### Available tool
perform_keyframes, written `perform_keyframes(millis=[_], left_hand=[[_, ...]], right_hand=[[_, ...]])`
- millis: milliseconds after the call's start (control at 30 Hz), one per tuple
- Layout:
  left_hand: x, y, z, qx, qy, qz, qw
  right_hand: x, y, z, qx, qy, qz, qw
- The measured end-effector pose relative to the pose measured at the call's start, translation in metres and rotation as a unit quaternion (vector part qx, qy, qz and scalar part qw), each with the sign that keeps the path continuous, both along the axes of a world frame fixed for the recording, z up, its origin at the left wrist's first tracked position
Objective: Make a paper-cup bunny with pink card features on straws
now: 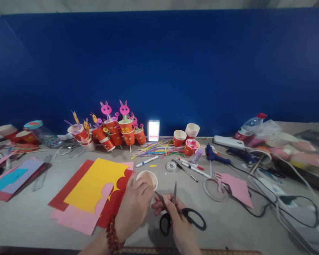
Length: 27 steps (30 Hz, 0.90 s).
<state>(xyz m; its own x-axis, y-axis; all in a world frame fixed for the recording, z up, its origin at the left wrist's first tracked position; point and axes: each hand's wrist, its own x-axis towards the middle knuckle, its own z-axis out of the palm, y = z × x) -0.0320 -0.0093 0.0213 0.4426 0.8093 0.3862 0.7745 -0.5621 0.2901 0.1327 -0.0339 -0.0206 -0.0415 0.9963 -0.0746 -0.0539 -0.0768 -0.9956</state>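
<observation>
My left hand (135, 203), with a beaded bracelet at the wrist, grips the near side of a paper cup (151, 177). Its fingers bend over the white rim and partly hide the cup. Close by on the right, my right hand (177, 216) is closed around a pair of scissors (175, 193) with black handles. The blades are spread apart and point away from me, one tip close to the cup. To the left of my left hand lie sheets of yellow (91, 184), red and pink paper with scalloped cut edges.
Decorated red cups (126, 132) with pink and yellow paper animals stand at the back left. Pipe cleaners (151, 150), markers (192, 166) and a tape roll (171, 165) lie mid-table. On the right are a glue gun (216, 156), tangled cables, pink paper (238, 187) and a tilted bottle (251, 126).
</observation>
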Motion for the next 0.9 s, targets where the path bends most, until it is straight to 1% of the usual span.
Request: perform_keyframes(millis=[67,167,300,433,500,567,667,733,800,900], left_hand=[[-0.005,0.002,0.002,-0.025,-0.045,-0.010,0.999],[-0.010,0.004,0.001,-0.057,-0.090,-0.020,0.994],[-0.009,0.003,-0.010,-0.060,-0.130,-0.003,0.990],[-0.006,0.000,-0.021,-0.036,-0.166,0.024,0.985],[-0.006,-0.001,-0.023,-0.021,-0.175,0.034,0.984],[-0.004,-0.001,-0.023,-0.008,-0.180,0.036,0.983],[-0.001,-0.002,-0.025,0.017,-0.184,0.037,0.982],[0.003,-0.003,-0.029,0.034,-0.187,0.039,0.981],[0.007,-0.004,-0.036,0.044,-0.198,0.042,0.978],[0.011,-0.006,-0.045,0.055,-0.259,0.045,0.963]], right_hand=[[0.002,0.001,-0.001,0.017,-0.035,0.012,0.999],[0.006,0.003,0.001,0.085,-0.078,0.021,0.993],[0.007,0.004,0.008,0.169,-0.118,0.035,0.978],[0.006,0.006,0.006,0.214,-0.160,0.024,0.963],[0.006,0.006,0.003,0.202,-0.154,0.027,0.967],[0.005,0.007,0.003,0.165,-0.134,0.030,0.977],[0.001,0.007,0.007,0.102,-0.097,0.008,0.990],[-0.003,0.007,0.011,0.070,-0.080,-0.003,0.994],[-0.006,0.007,0.013,0.055,-0.081,-0.010,0.995],[-0.007,0.005,0.012,0.055,-0.087,-0.018,0.995]])
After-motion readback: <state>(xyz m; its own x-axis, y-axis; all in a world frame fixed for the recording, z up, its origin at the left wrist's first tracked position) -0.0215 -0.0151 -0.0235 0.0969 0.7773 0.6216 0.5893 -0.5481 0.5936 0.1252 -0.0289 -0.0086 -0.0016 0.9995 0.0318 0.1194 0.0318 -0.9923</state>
